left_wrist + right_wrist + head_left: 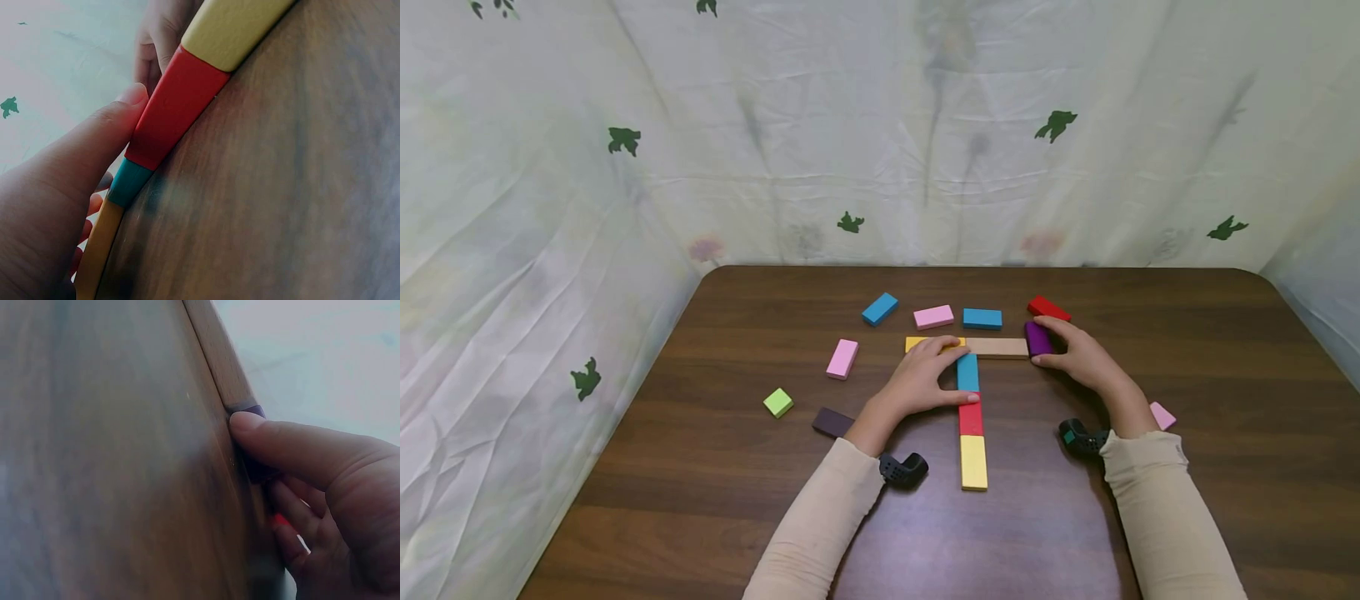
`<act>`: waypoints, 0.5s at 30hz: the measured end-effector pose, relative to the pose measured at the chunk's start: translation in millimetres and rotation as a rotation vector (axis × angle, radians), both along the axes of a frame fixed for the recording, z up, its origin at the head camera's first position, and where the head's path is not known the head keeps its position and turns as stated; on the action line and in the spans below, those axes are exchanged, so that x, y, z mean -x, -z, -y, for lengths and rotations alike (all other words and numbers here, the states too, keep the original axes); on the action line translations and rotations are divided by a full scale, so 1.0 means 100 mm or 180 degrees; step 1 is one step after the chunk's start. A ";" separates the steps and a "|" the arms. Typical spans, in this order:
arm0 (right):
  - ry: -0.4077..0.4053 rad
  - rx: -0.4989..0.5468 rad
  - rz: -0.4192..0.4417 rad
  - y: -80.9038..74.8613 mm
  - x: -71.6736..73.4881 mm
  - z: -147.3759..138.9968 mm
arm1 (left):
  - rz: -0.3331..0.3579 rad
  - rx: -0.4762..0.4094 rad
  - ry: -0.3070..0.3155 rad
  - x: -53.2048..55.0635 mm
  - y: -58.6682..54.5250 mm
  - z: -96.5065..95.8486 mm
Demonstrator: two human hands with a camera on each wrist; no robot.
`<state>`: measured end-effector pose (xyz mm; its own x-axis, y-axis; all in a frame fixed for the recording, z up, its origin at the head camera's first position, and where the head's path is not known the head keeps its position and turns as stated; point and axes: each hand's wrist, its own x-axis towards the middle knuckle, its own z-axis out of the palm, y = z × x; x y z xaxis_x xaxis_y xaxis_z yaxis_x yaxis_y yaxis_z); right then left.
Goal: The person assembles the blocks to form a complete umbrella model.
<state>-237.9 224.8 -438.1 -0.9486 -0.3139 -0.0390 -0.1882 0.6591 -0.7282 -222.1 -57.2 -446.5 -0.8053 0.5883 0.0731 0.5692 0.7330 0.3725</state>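
The right hand point(1086, 358) pinches a purple block point(1037, 340) between thumb and fingers, its end against a plain wood-coloured block point(997, 348). To the left, in the same row, lies an orange-yellow block point(914, 342), partly covered by the fingers of the left hand point(917, 379). From this row a column runs toward the person: a blue block point(967, 375), a red block point(971, 421) and a pale yellow block point(973, 463), end to end. The left thumb rests on the red block, with the fingers spread over the row's left part.
Behind the row lie a blue block point(880, 309), a pink block point(933, 317), another blue block point(982, 319) and a red block point(1049, 308). Leftward are a pink block point(842, 359), a green block point(778, 402) and a dark block point(832, 422). A pink block point(1162, 416) lies beside the right wrist.
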 end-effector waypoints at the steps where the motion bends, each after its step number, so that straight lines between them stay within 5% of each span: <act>1: -0.0001 0.0011 0.0006 0.00 0.00 0.00 | 0.0005 -0.0007 -0.0001 0.00 0.00 0.00; 15: -0.0014 0.0046 0.0030 0.02 0.00 0.01 | 0.0022 -0.0020 -0.0018 0.00 0.00 -0.01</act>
